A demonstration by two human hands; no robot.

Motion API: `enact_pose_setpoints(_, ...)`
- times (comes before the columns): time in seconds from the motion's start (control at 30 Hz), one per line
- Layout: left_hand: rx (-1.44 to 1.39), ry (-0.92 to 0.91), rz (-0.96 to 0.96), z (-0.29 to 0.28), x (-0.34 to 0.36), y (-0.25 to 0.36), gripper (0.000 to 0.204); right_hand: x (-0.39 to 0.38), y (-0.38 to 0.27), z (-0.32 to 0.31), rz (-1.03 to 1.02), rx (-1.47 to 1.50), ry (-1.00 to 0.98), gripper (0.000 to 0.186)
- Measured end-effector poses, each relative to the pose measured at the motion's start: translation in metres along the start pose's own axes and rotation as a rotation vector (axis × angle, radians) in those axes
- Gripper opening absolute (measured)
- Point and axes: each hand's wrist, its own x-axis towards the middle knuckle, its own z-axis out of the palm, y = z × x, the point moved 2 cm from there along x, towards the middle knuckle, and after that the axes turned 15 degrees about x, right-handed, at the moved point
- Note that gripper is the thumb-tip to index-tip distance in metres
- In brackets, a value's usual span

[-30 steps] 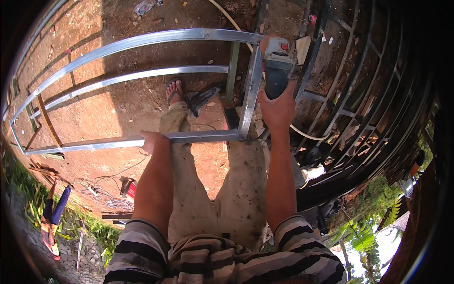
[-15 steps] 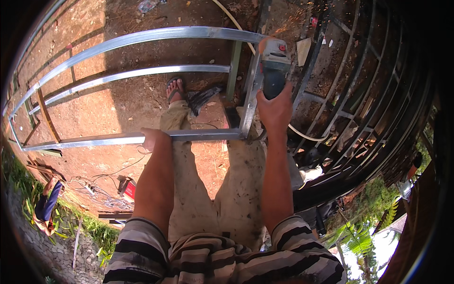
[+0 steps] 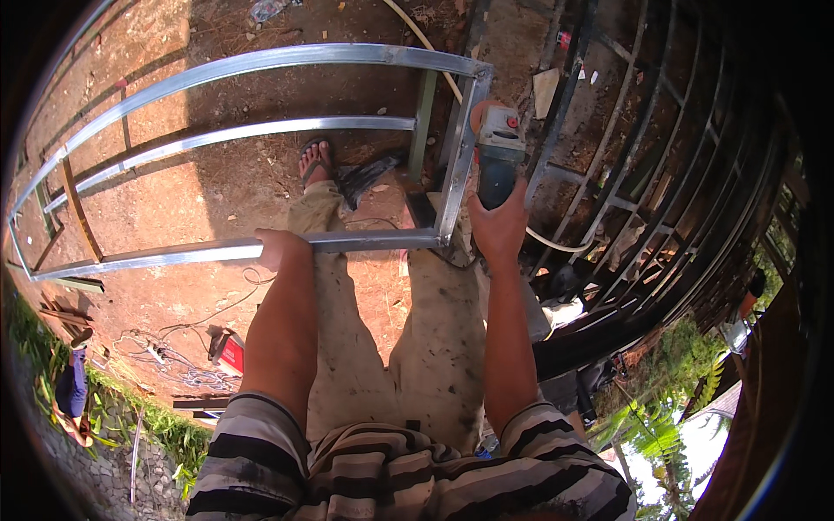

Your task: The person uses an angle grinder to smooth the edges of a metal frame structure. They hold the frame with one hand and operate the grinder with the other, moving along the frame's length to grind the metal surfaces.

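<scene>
A long silvery rectangular frame of square metal tube (image 3: 261,62) stretches from far left to the middle. My left hand (image 3: 282,249) is closed around its near rail. In my right hand (image 3: 501,227) is an angle grinder (image 3: 500,156) with a dark body and a grey head. Its disc (image 3: 479,115) sits beside the frame's short right-hand bar (image 3: 456,165), below the far corner. Whether the disc touches the bar I cannot tell. A second silvery rail (image 3: 261,131) lies lower, within the frame's outline.
Dark metal grating (image 3: 621,165) fills the right side. A pale hose (image 3: 426,43) runs behind the frame's corner. My sandalled foot (image 3: 315,161) stands beneath the frame on bare earth. A red box (image 3: 229,353) and tangled cables (image 3: 178,369) lie at the left.
The grinder has come down along the short bar, away from the far corner. Sparks that flew at the upper right no longer show. My left hand still grips the near rail.
</scene>
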Motion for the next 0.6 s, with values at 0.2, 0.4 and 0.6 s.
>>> enact_pose_setpoints(0.2,-0.128,0.061,-0.053,0.002,-0.006,0.002,0.065,-0.060,0.018,0.013,0.079,0.007,0.048,0.068)
enact_pose_setpoints(0.4,-0.164,-0.033,-0.082,0.016,0.011,-0.004,0.079,-0.085,0.031,0.028,0.030,-0.032,0.134,0.069)
enact_pose_setpoints(0.6,-0.255,-0.107,-0.145,0.007,-0.003,0.000,0.073,-0.078,0.019,0.033,0.079,0.008,0.113,0.070)
